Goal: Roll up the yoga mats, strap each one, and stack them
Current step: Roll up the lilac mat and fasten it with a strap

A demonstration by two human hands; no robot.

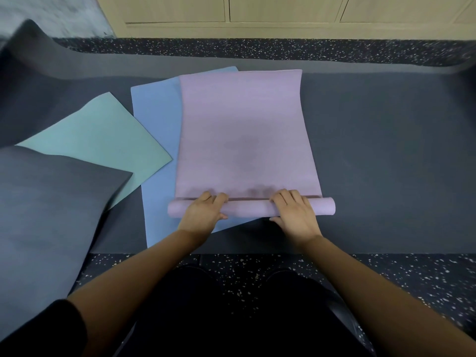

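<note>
Lilac yoga mat, a long rectangular foam sheet, centre of frame, running lengthwise away from the person; near end wound into a slim roll lying crosswise at lower centre; the rest flat.

Left hand on the left part of the roll, right hand on the right part; fingers of both curled close together over the top of the roll, thumbs on the near side, gripping it.

Pale blue yoga mat flat beneath the lilac one, showing at its left and near edge; teal yoga mat centre left, askew, one corner over the blue, its near part under a dark grey mat at lower left.

All on a wide dark grey floor mat; speckled black floor along bottom and top; pale wooden cabinet doors at upper edge.
</note>
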